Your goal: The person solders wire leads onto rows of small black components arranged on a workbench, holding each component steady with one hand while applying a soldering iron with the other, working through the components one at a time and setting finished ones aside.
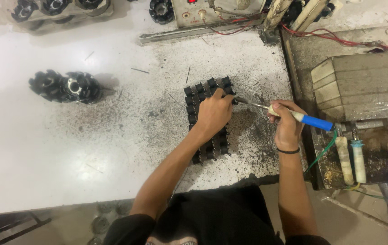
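Underneath, a white worktable [44,149] is soot-speckled; black round parts [64,86] lie far left. Left hand [213,113] presses flat, fingers together, on the black block grid [207,118]; right hand [287,124] grips a soldering iron [294,115], tip seemingly touching the grid's right edge.

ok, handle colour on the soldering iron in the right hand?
Blue with a cream grip: soldering iron in right hand, head view.
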Tool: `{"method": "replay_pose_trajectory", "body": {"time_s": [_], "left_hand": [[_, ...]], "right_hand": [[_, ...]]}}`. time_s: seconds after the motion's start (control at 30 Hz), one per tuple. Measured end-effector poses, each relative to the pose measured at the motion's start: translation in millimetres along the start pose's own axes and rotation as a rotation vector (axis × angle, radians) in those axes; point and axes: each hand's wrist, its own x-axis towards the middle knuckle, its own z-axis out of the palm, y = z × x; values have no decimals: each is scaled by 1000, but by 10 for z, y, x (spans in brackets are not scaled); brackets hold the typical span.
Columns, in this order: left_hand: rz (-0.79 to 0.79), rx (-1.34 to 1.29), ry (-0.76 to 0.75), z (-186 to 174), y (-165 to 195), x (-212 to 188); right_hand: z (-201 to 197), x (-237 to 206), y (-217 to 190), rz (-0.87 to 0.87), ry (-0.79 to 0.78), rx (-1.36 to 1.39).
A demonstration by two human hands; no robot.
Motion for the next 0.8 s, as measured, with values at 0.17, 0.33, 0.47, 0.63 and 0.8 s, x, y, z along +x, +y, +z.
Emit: {"method": "replay_pose_trajectory", "body": {"time_s": [0.17, 0.33, 0.47, 0.63, 0.8], "left_hand": [[-19, 42, -107, -18, 36, 49], [-24, 141, -193, 2, 62, 89], [9, 94, -109, 14, 67, 69], [16, 25, -37, 4, 74, 17], [-19, 41, -59, -27, 54, 41]], "right_hand": [[15, 5, -23, -8, 0, -48], [37, -23, -31, -10, 9, -69], [48, -38, -24, 9, 56, -73], [47, -47, -14, 7, 20, -65], [64, -55, -8, -6, -5, -69]]}}
